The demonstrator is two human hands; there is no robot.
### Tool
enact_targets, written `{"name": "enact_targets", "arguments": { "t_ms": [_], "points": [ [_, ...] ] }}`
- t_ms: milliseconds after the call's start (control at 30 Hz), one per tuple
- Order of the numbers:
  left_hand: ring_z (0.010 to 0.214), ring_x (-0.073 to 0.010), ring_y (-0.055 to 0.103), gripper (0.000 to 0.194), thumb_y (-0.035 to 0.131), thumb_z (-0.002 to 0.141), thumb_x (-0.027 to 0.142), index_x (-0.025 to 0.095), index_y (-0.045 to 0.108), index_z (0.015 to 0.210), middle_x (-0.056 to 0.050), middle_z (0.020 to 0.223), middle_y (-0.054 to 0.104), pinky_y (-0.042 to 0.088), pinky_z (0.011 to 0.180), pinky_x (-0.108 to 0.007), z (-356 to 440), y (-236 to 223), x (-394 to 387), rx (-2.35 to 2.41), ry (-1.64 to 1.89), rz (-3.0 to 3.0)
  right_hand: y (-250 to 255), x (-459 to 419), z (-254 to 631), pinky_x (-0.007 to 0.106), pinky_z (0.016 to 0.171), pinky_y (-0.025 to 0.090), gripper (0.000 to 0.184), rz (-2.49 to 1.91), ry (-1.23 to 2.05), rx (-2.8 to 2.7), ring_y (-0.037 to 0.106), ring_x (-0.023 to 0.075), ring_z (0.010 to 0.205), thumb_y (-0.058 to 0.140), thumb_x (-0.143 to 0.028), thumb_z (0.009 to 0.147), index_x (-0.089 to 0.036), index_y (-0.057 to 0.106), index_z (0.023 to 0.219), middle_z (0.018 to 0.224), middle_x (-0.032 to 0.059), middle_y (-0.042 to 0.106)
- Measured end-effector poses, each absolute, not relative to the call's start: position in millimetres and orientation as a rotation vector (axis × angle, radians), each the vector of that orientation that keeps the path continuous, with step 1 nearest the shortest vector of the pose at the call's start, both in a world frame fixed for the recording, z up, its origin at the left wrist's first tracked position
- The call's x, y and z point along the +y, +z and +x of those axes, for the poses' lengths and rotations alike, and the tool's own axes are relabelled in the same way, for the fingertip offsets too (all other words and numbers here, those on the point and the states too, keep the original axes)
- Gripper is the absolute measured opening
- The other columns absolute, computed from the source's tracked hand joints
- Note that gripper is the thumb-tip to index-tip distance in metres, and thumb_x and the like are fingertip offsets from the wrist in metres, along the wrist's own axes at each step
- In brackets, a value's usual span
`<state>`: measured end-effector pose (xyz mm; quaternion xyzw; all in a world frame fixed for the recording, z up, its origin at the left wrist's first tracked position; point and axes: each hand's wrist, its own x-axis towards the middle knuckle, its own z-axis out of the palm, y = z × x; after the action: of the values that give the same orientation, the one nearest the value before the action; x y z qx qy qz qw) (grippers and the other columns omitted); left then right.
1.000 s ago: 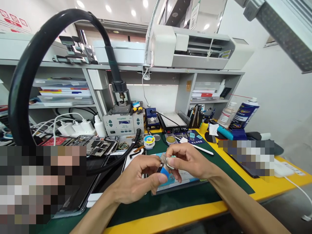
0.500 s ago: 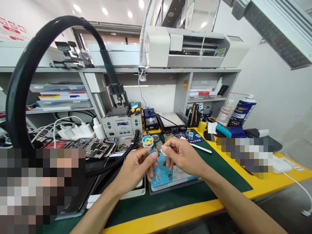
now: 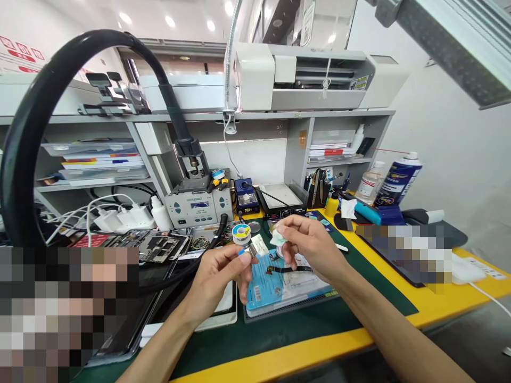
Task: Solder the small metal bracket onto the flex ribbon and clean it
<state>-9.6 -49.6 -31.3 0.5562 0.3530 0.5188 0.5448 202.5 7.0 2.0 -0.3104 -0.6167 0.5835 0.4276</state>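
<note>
Aloft, small silver-and-blue item [image 3: 249, 251] pinched between thumb and fingertips of left hand [image 3: 219, 279]; right hand [image 3: 311, 247] pinches white scrap [image 3: 278, 238] just beside it. Below, black flex cable [image 3: 287, 269] lies on blue printed card [image 3: 261, 290]; solder wire spool [image 3: 241, 234] sits beyond.

Rework station [image 3: 198, 205] behind solder spool [image 3: 241, 234]
</note>
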Motion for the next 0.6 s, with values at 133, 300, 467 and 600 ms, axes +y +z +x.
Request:
{"name": "enact_targets", "arguments": {
  "t_ms": [133, 300, 467, 600],
  "points": [
    [0.042, -0.0134, 0.061, 0.031, 0.07, 0.088, 0.04, 0.01, 0.071, 0.082, -0.001, 0.058, 0.063, 0.051, 0.045, -0.024, -10.1, -32.4, -53.1, 0.787, 1.137, 1.347, 5.1, 6.5, 204.1, 0.019, 0.041, 0.049, 0.034, -0.72, 1.729, -1.698, 0.059, 0.0103, 0.047, 0.073, -0.044, 0.086, -0.011, 0.069, 0.09, 0.059, -0.0003, 0.062],
    [0.043, -0.0126, 0.061, 0.03, 0.067, 0.091, 0.04, 0.011, 0.069, 0.083, -0.001, 0.059, 0.063, 0.051, 0.044, -0.023, -12.7, -32.9, -53.9, 0.74, 1.096, 1.341, 3.2, 9.2, 206.6, 0.018, 0.042, 0.051, 0.033, -0.619, 1.893, -1.734, 0.06, 0.0091, 0.046, 0.074, -0.044, 0.087, -0.01, 0.071, 0.088, 0.057, -0.0005, 0.063],
    [0.044, -0.0124, 0.06, 0.03, 0.062, 0.094, 0.042, 0.013, 0.067, 0.087, 0.001, 0.06, 0.06, 0.051, 0.042, -0.023, -14.3, -32.1, -53.3, 0.696, 1.067, 1.315, 0.4, 10.4, 206.8, 0.018, 0.044, 0.053, 0.031, -0.574, 1.911, -1.738, 0.063, 0.0094, 0.048, 0.075, -0.04, 0.087, -0.01, 0.072, 0.093, 0.062, 0.0002, 0.065],
    [0.045, -0.0124, 0.058, 0.029, 0.062, 0.094, 0.04, 0.012, 0.066, 0.086, 0.001, 0.056, 0.059, 0.05, 0.044, -0.024, -16.0, -28.9, -56.0, 0.67, 1.036, 1.337, -3.2, 11.8, 206.7, 0.02, 0.044, 0.055, 0.034, -0.508, 1.975, -1.738, 0.065, 0.0108, 0.049, 0.075, -0.036, 0.088, -0.012, 0.071, 0.112, 0.067, 0.0012, 0.068]
  ]
}}
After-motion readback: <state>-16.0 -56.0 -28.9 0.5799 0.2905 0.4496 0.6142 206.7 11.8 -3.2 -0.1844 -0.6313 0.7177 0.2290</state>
